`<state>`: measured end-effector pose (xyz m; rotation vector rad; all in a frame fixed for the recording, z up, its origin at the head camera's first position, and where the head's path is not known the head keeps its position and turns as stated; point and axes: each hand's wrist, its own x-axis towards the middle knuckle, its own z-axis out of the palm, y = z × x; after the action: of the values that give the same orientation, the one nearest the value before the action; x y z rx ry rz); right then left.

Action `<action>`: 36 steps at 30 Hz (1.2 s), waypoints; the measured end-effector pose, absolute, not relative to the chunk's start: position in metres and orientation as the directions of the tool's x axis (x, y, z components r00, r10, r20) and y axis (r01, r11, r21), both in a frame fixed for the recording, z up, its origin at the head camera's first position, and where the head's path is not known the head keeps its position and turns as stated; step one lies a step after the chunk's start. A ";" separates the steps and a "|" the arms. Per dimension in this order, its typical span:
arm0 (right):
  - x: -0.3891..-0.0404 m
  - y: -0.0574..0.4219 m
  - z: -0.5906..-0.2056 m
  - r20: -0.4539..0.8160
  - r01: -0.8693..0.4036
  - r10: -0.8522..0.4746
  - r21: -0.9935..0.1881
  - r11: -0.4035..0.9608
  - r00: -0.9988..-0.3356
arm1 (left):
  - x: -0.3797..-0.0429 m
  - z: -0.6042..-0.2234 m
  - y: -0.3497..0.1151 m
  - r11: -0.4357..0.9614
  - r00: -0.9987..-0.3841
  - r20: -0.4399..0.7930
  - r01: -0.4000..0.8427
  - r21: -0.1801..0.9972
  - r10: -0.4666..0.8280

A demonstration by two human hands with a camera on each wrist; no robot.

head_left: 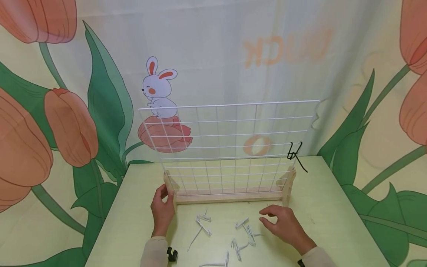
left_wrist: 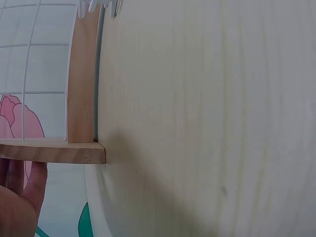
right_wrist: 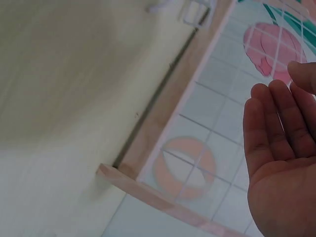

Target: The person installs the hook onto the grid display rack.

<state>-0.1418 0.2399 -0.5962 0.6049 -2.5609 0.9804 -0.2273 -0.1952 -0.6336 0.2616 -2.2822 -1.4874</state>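
A white wire grid (head_left: 230, 141) stands upright in a pale wooden base (head_left: 230, 198) with a side post at each end. At the left side post (head_left: 171, 183), my left hand (head_left: 162, 209) rests its fingertips against the outer face; the left wrist view shows those fingers (left_wrist: 34, 187) touching the wood. My right hand (head_left: 283, 224) hovers in front of the right post (head_left: 287, 187), its fingers loosely bent and nothing between them. Several white wire hooks lie on the table between the hands, among them one hook (head_left: 251, 235) nearest my right hand.
A black hook (head_left: 293, 152) hangs on the grid's right side. Further white hooks lie at the left (head_left: 202, 227) and near the front edge of view (head_left: 227, 259). A printed curtain (head_left: 213, 48) hangs behind the pale table (head_left: 126, 222).
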 end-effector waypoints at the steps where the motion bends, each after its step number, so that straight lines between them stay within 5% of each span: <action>1: -0.142 0.239 -0.600 0.434 -0.503 -0.286 -0.550 0.667 -0.854 | -0.227 -0.634 -0.195 0.415 -0.901 0.232 0.065 0.907 -0.366; 18: -0.150 0.230 -0.632 0.077 -0.430 -0.475 -0.568 0.701 -0.877 | -0.227 -0.633 -0.194 0.390 -0.903 0.225 0.071 0.918 -0.366; 36: -0.151 0.225 -0.652 0.062 -0.461 -0.505 -0.515 0.723 -0.861 | -0.226 -0.631 -0.194 0.389 -0.900 0.232 0.077 0.918 -0.368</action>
<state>-0.1512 0.2250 -0.6518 0.8412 -2.9920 0.8587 -0.2258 -0.1942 -0.6310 0.2515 -2.2541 -1.5205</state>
